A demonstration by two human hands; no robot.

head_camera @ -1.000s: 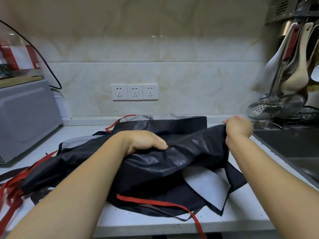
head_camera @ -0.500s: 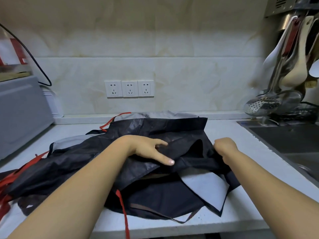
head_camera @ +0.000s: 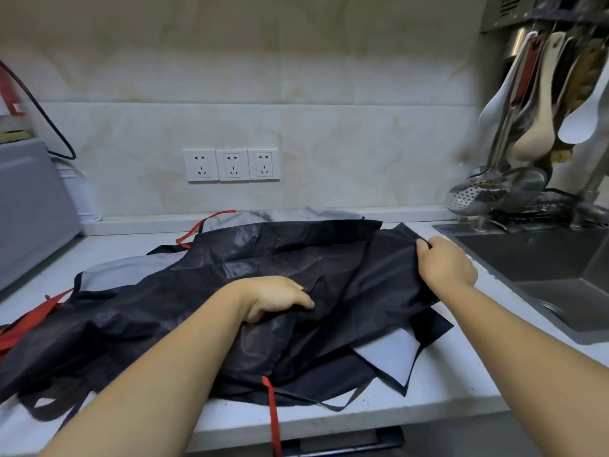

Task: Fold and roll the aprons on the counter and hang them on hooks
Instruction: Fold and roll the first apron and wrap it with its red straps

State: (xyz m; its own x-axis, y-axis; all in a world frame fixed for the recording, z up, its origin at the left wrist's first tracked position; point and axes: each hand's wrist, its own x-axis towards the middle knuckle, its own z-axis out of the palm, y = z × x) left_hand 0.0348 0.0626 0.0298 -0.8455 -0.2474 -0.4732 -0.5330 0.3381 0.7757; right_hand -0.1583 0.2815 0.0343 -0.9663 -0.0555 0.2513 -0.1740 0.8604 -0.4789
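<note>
Aprons (head_camera: 263,258): black, heaped in overlapping layers on bench (head_camera: 461,374). Left hand (head_camera: 273,300) curled, gripping top layer mid-pile; right hand (head_camera: 445,265) pinching its corner beside sink (head_camera: 543,258). Risk: tangled layers lifting together; red strap (head_camera: 273,413) dangling off the edge could snag.

Both forearms reaching forward, left hand (head_camera: 273,300) palm-down, fingers curled — right hand (head_camera: 445,265) fisted, both gripping the apron (head_camera: 346,275)

Aprons (head_camera: 296,258): thin dark cloth, faintly shiny, perhaps coated. Counter (head_camera: 461,374): smooth pale stone. Sink (head_camera: 543,258): matt metal. Wall (head_camera: 329,127): glossy tile.
</note>
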